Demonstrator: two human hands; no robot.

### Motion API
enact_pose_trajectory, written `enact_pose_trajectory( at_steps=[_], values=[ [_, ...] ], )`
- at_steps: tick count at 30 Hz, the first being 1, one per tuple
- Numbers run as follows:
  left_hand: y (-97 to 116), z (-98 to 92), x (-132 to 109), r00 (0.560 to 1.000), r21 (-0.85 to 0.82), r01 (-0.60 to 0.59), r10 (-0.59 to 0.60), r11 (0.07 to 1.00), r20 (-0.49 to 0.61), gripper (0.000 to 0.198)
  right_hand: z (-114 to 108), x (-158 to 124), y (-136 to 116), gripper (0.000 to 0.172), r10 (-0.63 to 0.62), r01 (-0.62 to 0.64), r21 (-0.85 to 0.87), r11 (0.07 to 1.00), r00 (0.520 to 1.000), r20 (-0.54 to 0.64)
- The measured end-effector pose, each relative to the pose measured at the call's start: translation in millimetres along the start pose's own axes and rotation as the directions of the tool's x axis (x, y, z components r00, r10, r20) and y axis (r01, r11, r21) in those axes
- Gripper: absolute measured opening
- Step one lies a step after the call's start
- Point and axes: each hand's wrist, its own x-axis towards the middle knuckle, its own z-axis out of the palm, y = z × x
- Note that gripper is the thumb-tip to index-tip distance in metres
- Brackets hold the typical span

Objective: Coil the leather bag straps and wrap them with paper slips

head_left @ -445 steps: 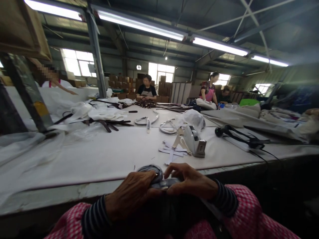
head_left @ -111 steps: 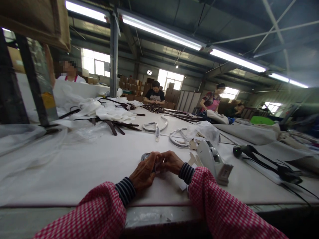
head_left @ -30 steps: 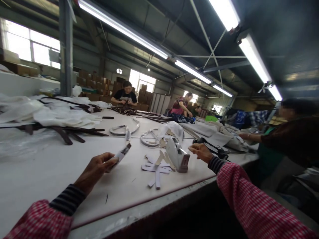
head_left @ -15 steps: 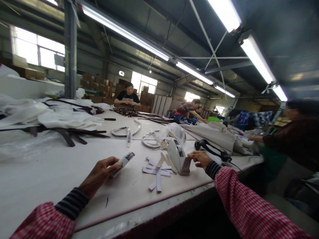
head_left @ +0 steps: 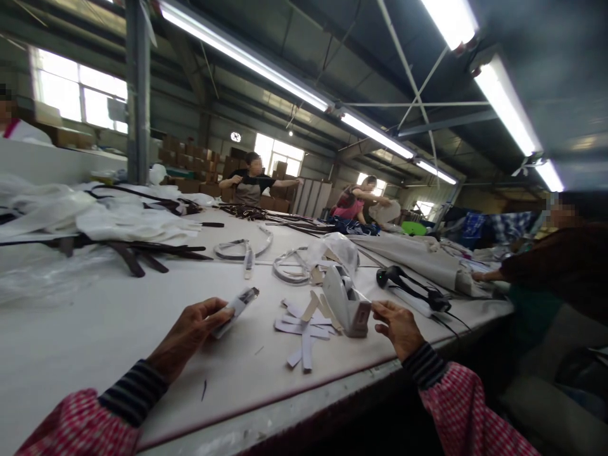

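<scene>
My left hand [head_left: 202,323] is closed around a slim flat bundle [head_left: 237,310] with a white paper band and a greyish, shiny end; I cannot make out its contents. It is held just above the white table. Fingers of my right hand [head_left: 399,326] pinch the end of a clear strip of tape [head_left: 363,296], which stretches from the tape dispenser [head_left: 358,316]. The pale grey dispenser stands upright near the table's front edge, between my hands. Left of it lie several loose white paper strips [head_left: 306,345], with beige ones [head_left: 311,306] against its base.
Coiled grey strap-like pieces [head_left: 289,269] and a clear plastic bag [head_left: 335,250] lie beyond the dispenser. A black-and-white handheld device [head_left: 413,288] is behind my right hand. Dark straps [head_left: 137,250] and white wrapping [head_left: 128,221] cover the left. Co-workers [head_left: 249,183] stand around the table.
My right hand has moved slightly right and down from the dispenser, drawing out a short strip of tape. My left hand keeps the bundle in nearly the same place. Co-workers in the background have shifted their arms.
</scene>
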Motion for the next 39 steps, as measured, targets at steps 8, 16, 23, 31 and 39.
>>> enact_pose_trajectory(
  at_steps=[8, 16, 23, 31, 39],
  values=[
    [0.1, -1.0, 0.4, 1.0, -0.023, -0.002, 0.002, 1.0, -0.012, 0.043, -1.4, -5.4, 20.5, 0.034, 0.044, -0.042, -0.034, 0.999, 0.997, 0.07],
    [5.6, 1.5, -0.6, 0.995, -0.182, 0.008, -0.026, 0.983, -0.097, 0.043, -11.4, 9.9, -2.2, 0.033, 0.04, 0.025, -0.312, 0.95, 0.979, 0.199],
    [0.5, 1.2, 3.3, 0.988, -0.239, -0.031, -0.005, 0.971, -0.151, 0.042, -31.1, 17.4, 23.2, 0.034, -0.218, 0.251, -0.484, 0.838, 0.968, 0.124],
    [-3.7, 7.7, 3.1, 0.99, -0.183, -0.036, 0.01, 0.982, -0.142, 0.035, 105.9, -61.4, -26.8, 0.038, -0.192, 0.327, -0.152, 0.933, 0.808, 0.558],
    [-4.8, 5.2, 5.6, 0.987, -0.113, -0.067, 0.049, 0.991, -0.152, 0.032, 226.6, -94.3, -14.4, 0.036, -0.131, 0.157, 0.037, 0.987, 0.641, 0.756]
  ],
)
